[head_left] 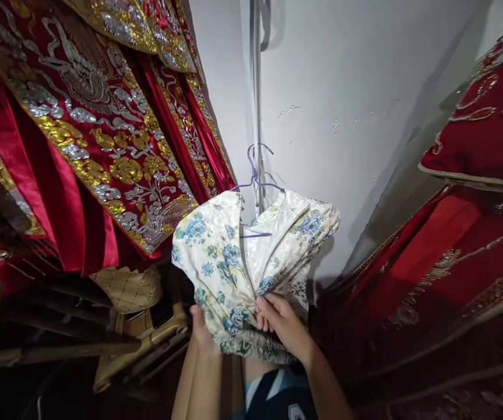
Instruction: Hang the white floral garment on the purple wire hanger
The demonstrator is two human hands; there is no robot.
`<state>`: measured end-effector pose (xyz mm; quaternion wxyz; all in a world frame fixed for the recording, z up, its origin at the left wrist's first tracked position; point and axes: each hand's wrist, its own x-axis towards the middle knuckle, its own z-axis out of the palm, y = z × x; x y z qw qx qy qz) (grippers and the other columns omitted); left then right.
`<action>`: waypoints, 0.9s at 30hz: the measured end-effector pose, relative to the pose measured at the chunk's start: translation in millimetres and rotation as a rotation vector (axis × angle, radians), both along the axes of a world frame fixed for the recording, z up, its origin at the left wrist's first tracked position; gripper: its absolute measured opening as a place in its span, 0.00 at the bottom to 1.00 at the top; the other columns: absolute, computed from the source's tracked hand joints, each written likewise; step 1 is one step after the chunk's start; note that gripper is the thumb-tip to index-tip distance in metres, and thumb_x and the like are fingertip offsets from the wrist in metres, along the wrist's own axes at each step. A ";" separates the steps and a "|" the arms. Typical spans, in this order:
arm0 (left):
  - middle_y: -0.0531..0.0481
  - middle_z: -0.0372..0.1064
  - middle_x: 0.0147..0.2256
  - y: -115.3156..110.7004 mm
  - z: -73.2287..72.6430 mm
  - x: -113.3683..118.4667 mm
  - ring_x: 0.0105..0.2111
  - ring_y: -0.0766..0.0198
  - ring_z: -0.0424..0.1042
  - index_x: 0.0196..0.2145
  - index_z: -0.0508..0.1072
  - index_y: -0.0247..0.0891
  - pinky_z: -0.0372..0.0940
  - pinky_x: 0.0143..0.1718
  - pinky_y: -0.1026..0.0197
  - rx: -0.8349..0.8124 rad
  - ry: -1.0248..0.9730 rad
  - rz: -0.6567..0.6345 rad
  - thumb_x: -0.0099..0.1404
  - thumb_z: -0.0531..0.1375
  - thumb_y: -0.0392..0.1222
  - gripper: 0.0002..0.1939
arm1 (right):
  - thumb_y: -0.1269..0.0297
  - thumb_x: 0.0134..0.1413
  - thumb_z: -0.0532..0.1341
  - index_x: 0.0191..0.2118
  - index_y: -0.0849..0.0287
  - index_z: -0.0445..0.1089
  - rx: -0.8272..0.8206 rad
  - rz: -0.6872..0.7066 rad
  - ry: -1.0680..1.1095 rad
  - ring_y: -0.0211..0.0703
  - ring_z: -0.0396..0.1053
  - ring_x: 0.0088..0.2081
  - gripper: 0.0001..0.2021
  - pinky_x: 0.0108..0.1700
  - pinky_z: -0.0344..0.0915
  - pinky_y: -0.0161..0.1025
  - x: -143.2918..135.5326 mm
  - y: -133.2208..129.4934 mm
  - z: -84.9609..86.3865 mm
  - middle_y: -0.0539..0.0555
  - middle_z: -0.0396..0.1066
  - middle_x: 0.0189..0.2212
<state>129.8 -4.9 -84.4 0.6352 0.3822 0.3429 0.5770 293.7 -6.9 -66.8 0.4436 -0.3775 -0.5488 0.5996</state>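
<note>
A white floral blouse (220,256) with blue roses, short sleeves and a ruffled dark-patterned hem hangs in front of me. It is on a thin purple wire hanger (254,175), whose hook is up by a metal pole. My right hand (280,321) pinches the blouse's front edge just below the V neckline. At the lower left side of the blouse, my left hand (204,331) grips the fabric, its thumb showing at the edge and its other fingers hidden behind the cloth.
Red garments (102,128) with gold and silver embroidery hang at the left. More red embroidered garments (465,233) hang at the right. A bamboo chair (146,344) stands low at the left. A metal pole (254,70) runs down the white wall (365,76).
</note>
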 end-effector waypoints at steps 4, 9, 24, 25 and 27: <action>0.46 0.76 0.50 -0.6 -4.4 -8.8 0.54 0.44 0.73 0.60 0.69 0.48 0.68 0.56 0.47 -0.140 -0.106 0.190 0.49 0.73 0.47 0.40 | 0.36 0.60 0.54 0.29 0.57 0.65 0.008 -0.053 0.016 0.38 0.61 0.21 0.26 0.27 0.56 0.36 -16.7 2.5 -3.1 0.49 0.67 0.19; 0.40 0.75 0.52 -0.7 -2.5 5.1 0.53 0.44 0.74 0.63 0.64 0.40 0.67 0.57 0.47 -0.226 -0.250 0.215 0.50 0.73 0.42 0.44 | 0.40 0.61 0.56 0.32 0.58 0.65 -0.033 0.057 0.021 0.35 0.60 0.21 0.23 0.25 0.55 0.33 -7.7 3.2 -12.6 0.49 0.70 0.20; 0.45 0.65 0.49 8.6 -37.8 35.0 0.52 0.56 0.68 0.46 0.68 0.41 0.63 0.56 0.51 0.365 0.361 1.129 0.58 0.67 0.41 0.19 | 0.47 0.56 0.59 0.23 0.59 0.67 -0.019 -0.278 0.023 0.35 0.58 0.18 0.21 0.23 0.53 0.34 16.7 4.2 -4.0 0.50 0.66 0.14; 0.45 0.66 0.49 3.6 -38.7 44.2 0.53 0.55 0.67 0.46 0.69 0.41 0.62 0.57 0.51 0.435 0.441 1.039 0.59 0.66 0.39 0.17 | 0.48 0.56 0.59 0.23 0.59 0.68 -0.020 -0.256 0.005 0.35 0.58 0.17 0.20 0.22 0.52 0.34 14.2 4.4 -3.0 0.50 0.66 0.14; 0.44 0.68 0.46 -5.9 -40.2 60.9 0.51 0.55 0.69 0.46 0.71 0.40 0.63 0.56 0.52 0.444 0.540 0.802 0.60 0.64 0.38 0.15 | 0.51 0.55 0.60 0.23 0.60 0.69 -0.034 -0.194 -0.010 0.34 0.58 0.17 0.18 0.22 0.51 0.33 6.8 3.7 -0.9 0.51 0.68 0.14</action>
